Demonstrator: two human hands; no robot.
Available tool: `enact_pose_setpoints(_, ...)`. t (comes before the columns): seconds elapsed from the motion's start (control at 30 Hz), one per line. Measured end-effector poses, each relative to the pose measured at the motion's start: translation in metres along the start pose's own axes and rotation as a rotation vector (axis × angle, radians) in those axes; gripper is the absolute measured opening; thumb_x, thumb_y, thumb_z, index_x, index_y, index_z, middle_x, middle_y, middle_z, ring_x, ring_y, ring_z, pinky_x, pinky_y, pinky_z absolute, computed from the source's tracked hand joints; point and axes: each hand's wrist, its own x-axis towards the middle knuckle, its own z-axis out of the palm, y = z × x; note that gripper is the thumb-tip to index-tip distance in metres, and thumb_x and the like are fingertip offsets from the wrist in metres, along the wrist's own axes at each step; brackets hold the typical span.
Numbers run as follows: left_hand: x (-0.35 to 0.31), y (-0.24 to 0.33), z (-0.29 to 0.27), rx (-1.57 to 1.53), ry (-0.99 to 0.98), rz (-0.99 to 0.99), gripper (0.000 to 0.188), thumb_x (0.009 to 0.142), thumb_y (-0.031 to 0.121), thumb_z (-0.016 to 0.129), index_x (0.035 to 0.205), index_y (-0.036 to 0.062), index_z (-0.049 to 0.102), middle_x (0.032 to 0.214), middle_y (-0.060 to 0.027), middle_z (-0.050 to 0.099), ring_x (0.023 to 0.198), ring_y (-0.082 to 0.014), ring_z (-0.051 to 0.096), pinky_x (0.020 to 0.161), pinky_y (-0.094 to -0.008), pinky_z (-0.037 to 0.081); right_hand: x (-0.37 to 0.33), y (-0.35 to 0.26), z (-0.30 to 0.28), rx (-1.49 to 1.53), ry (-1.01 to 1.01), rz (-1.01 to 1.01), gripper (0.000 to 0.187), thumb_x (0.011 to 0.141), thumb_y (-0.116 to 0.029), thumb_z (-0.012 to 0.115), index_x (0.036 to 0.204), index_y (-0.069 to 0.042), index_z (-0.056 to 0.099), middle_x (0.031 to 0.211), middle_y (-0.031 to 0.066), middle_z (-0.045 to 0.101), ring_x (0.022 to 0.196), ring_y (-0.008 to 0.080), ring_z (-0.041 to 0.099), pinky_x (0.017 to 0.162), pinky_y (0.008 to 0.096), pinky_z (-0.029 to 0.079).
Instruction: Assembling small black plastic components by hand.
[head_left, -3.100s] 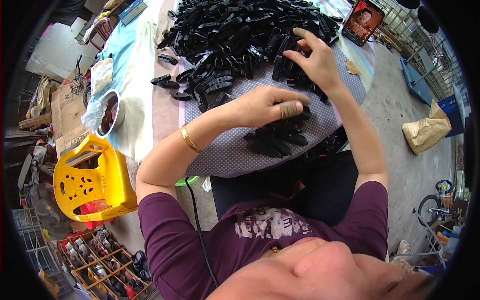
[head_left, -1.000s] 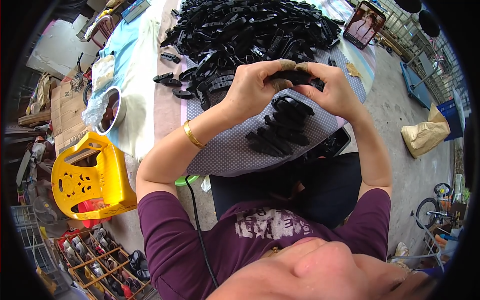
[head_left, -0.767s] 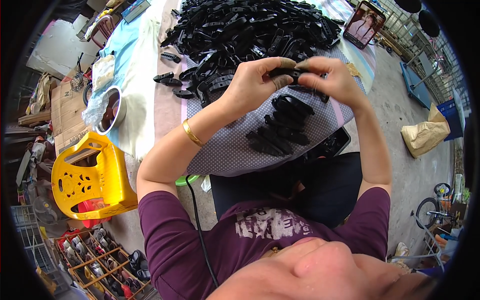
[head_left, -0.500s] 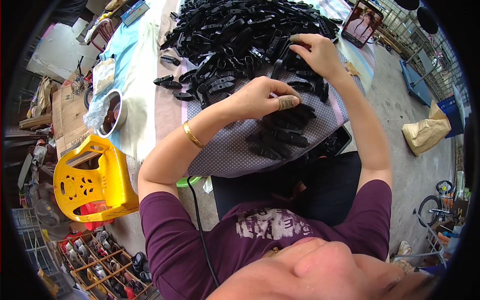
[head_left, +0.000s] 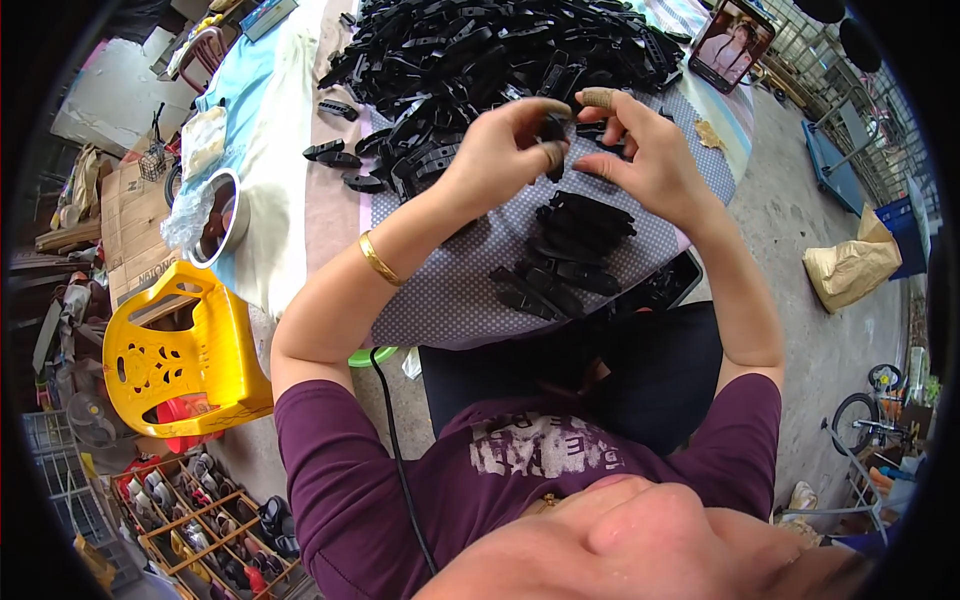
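Left hand (head_left: 500, 150) and right hand (head_left: 640, 150) raised together over desk (head_left: 440, 300), both pinching one black part (head_left: 553, 128). Part between fingertips, long axis roughly upright. Stack (head_left: 570, 250) just near of hands.

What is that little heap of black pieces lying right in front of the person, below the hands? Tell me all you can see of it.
The small heap of black pieces looks like matte plastic: long, flat, narrow parts laid loosely across one another, roughly side by side. It rests on the dotted grey cloth near the table's front edge, apart from the big black pile farther back. Neither hand touches it; the left hand and right hand are raised above it, pinching one small black part.
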Motion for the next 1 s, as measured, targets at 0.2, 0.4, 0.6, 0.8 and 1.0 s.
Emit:
enact_pose_setpoints(0.2, 0.006, -0.005, -0.005, -0.341, 0.111, -0.224, 0.024, 0.083, -0.002, 0.055, 0.106, -0.0091, 0.054, 0.090, -0.0133, 0.062, 0.077, -0.0174, 0.065, 0.070, -0.0259, 0.056, -0.008, 0.027, 0.003, -0.359, -0.161, -0.192, 0.037, 0.070, -0.006, 0.067, 0.106, -0.005, 0.060, 0.087, 0.0121, 0.063, 0.078, 0.0279, 0.060, 0.070, 0.0356, 0.049)
enact_pose_setpoints(0.4, 0.002, -0.001, -0.002, -0.388, 0.156, -0.278, 0.022, 0.087, -0.002, 0.047, 0.107, -0.0109, 0.052, 0.097, -0.0170, 0.061, 0.084, -0.0236, 0.067, 0.079, -0.0300, 0.057, -0.002, 0.014, -0.007, 0.136, 0.132, 0.094, 0.028, 0.084, -0.002, 0.062, 0.111, 0.000, 0.058, 0.100, 0.0056, 0.064, 0.088, 0.0112, 0.062, 0.078, 0.0239, 0.050)
enact_pose_setpoints(0.6, 0.002, 0.006, -0.001, -0.766, 0.025, -0.456, 0.027, 0.093, 0.014, 0.054, 0.113, -0.0045, 0.056, 0.103, -0.0155, 0.063, 0.094, -0.0235, 0.065, 0.087, -0.0303, 0.053, -0.005, 0.014, 0.014, 0.293, 0.091, -0.048, 0.027, 0.080, 0.001, 0.066, 0.106, 0.000, 0.062, 0.101, 0.0083, 0.066, 0.092, 0.0138, 0.062, 0.085, 0.0266, 0.049)
enact_pose_setpoints(0.8, 0.000, 0.001, 0.000, -0.537, -0.016, -0.238, 0.026, 0.091, 0.010, 0.056, 0.113, -0.0045, 0.058, 0.102, -0.0141, 0.064, 0.092, -0.0200, 0.065, 0.086, -0.0302, 0.053, -0.005, 0.022, 0.015, 0.182, 0.109, -0.169, 0.025, 0.078, -0.004, 0.069, 0.102, 0.000, 0.064, 0.100, 0.0093, 0.067, 0.094, 0.0162, 0.063, 0.083, 0.0280, 0.049)
enact_pose_setpoints(1.0, -0.005, 0.009, 0.008, -0.181, 0.046, 0.002, 0.029, 0.086, 0.002, 0.060, 0.115, -0.0051, 0.057, 0.098, -0.0110, 0.066, 0.086, -0.0138, 0.064, 0.080, -0.0253, 0.054, -0.004, 0.010, -0.004, 0.242, -0.185, 0.165, 0.036, 0.079, -0.017, 0.070, 0.108, 0.002, 0.061, 0.087, 0.0025, 0.064, 0.074, 0.0073, 0.056, 0.069, 0.0215, 0.046)
